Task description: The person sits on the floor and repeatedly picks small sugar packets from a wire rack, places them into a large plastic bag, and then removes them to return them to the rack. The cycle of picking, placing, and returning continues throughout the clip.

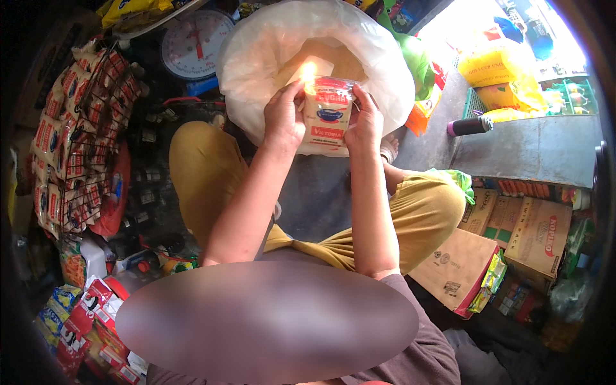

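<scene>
A plastic sugar packet (329, 115) with red print and a blue cup picture is held upright between my hands. My left hand (285, 115) pinches its upper left corner, where a bright flame (308, 71) burns at the top edge; what carries the flame is hidden. On the packet's right side, my right hand (365, 115) grips the upper corner. Both hands are over the near rim of a large sack lined with white plastic (390, 62). Inside it lie brown granules (353, 60) and a pale flat piece partly behind the packet.
A wire basket (79, 144) full of similar packets stands at the left. Behind it is a dial scale (197, 45). A black tumbler (469, 126) lies by a grey surface at the right, above cardboard boxes (452, 269). My bent knees flank the sack's near side.
</scene>
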A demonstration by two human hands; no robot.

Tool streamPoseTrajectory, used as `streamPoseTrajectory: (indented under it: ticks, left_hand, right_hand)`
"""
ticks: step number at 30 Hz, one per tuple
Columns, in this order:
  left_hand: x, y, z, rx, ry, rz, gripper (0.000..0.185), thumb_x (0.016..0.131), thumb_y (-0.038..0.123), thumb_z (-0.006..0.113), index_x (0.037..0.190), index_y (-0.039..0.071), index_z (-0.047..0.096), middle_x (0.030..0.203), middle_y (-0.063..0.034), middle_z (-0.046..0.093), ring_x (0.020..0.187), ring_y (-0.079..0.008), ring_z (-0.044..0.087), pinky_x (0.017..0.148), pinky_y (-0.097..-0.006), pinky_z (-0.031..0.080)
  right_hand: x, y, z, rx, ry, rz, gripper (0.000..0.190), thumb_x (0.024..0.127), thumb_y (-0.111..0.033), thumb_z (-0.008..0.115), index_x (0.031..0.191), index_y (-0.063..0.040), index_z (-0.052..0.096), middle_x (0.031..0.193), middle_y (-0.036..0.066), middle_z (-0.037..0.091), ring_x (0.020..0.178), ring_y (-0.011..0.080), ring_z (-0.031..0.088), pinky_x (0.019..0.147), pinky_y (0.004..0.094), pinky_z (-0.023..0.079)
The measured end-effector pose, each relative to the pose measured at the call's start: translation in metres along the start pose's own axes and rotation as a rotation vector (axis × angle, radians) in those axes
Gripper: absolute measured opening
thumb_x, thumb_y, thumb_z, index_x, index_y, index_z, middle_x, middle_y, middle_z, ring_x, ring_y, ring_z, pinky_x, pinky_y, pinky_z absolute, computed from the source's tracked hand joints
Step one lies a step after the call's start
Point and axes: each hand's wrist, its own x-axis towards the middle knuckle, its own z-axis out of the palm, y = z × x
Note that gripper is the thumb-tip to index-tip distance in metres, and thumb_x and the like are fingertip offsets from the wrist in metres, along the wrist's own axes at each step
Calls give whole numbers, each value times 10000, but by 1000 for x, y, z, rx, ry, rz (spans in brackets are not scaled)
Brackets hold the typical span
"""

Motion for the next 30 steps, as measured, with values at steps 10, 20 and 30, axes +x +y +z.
streamPoseTrajectory:
  ticks: [10, 20, 30]
  left_hand:
    - [10, 21, -15, 12, 8, 22, 171, 805, 42, 641, 971, 9, 616, 910, -72, 618, 827, -157, 567, 748, -284, 494]
    - [-23, 59, -11, 72, 3, 41, 160, 841, 129, 643, 971, 46, 602, 892, -30, 596, 826, -130, 556, 776, -276, 477]
    - [-89, 88, -15, 227, -240, -24, 234, 899, 237, 568, 1061, 70, 591, 969, -29, 627, 894, -113, 594, 809, -296, 487]
  right_hand:
    - [-1, 22, 13, 3, -40, 1, 158, 817, -118, 640, 864, 26, 594, 766, 54, 579, 673, 125, 535, 597, 250, 455]
    - [-37, 32, 41, -129, -143, -55, 158, 821, -142, 662, 836, -1, 592, 777, 31, 583, 723, 97, 512, 644, 237, 417]
    - [-107, 5, 40, -410, -430, -13, 304, 891, -222, 587, 1081, 14, 565, 968, 124, 621, 871, 154, 598, 785, 291, 476]
